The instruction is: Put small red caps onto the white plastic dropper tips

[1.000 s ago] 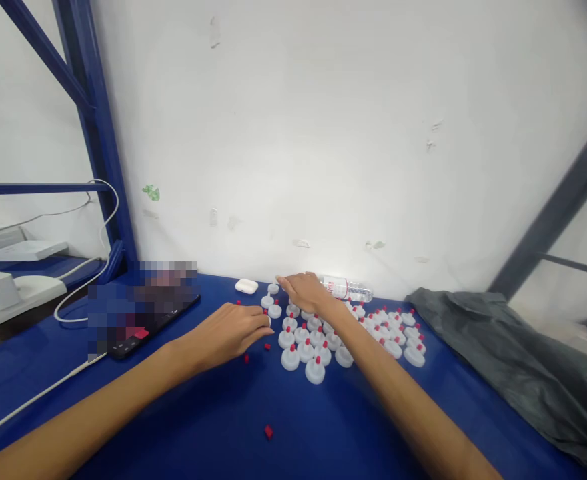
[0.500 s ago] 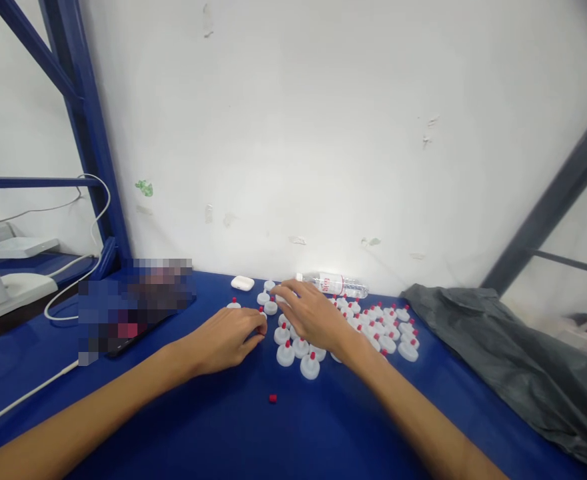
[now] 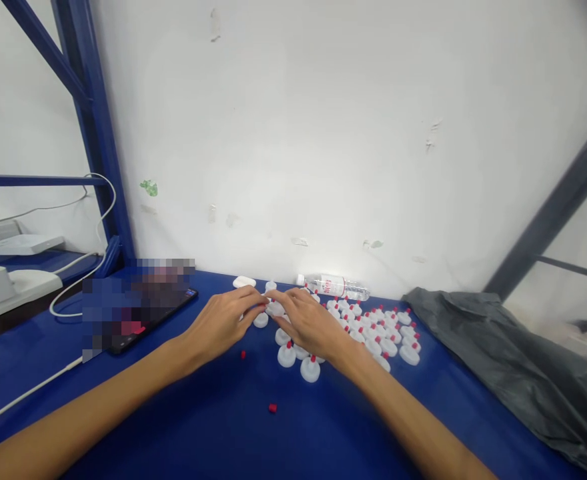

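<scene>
The blue, flat-topped desk (image 3: 203,420) carries everything, with a dark grey crumpled plastic sheet (image 3: 498,360) spread along its right edge; whatever lies under or in the sheet's folds is hidden.

The chief change is in the hands: half a second ago they are apart, and now their fingertips meet, toward the far edge and left of the caps. The right hand (image 3: 313,323) is curled part-way, thumb and fingers closed around a white round plastic cap (image 3: 276,309) held just above the desk. The left hand (image 3: 223,320) has thumb and forefinger drawn together against that cap's near side; whether they pinch something small of their own cannot be told.

A clear plastic bottle (image 3: 348,288) with a red-and-white label lies on its side along the far edge, its white lid on; its fill is too unclear to read. A black flat phone (image 3: 171,317), partly blurred out, lies toward the left edge, as before. The white rounded case (image 3: 244,282) near the far edge looks closed, its inside out of sight.

Many white round caps with red tips (image 3: 373,345) stand grouped from the middle toward the right edge. Smallest are two loose red plastic tips: one (image 3: 272,408) toward the near edge, the other (image 3: 243,355) below the left hand, which covers that spot half a second ago.
</scene>
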`<state>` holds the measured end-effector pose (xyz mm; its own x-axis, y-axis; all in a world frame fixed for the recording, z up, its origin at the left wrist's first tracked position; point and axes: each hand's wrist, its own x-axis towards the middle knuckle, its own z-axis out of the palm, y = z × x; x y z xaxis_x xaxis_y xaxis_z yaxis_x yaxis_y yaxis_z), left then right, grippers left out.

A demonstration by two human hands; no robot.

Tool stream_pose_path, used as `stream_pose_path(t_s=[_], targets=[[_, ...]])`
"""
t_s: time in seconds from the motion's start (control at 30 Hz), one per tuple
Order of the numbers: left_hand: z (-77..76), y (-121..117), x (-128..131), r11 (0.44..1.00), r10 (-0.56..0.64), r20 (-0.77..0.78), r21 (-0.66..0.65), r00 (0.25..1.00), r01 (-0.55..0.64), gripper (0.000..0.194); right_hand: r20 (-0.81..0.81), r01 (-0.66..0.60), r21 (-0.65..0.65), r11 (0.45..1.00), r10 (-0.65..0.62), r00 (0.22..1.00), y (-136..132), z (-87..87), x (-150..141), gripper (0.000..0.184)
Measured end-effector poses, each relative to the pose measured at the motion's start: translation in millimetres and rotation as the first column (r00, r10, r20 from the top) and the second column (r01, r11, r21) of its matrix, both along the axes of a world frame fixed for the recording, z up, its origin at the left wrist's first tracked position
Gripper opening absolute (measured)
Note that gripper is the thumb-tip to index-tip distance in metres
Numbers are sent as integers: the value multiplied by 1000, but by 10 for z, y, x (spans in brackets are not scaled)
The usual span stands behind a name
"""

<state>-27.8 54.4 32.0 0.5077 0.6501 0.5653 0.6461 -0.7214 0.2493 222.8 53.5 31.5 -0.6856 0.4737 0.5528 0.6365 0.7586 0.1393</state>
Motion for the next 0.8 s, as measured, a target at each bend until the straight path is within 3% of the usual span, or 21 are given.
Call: stream_pose_path(t_s=[0.3,0.53,0.7,0.8], targets=[[65,-5,-8,998,39,33,-58,999,-37,26,75,-24,135,991,14,997,-52,41,-57,50],[68,-35,-5,995,-28,39,-98,999,32,29,126,-8,157,988,-12,992,-170,110,-139,63],[100,-97,25,990,-42,65,-132,997,51,33,157,-33,235,972,-5,988,-250,148,-183,59],[162,-116,35,987,-43,60,-152,997,52,35,120,-48,211,976,23,992,-251,171,-163,60]])
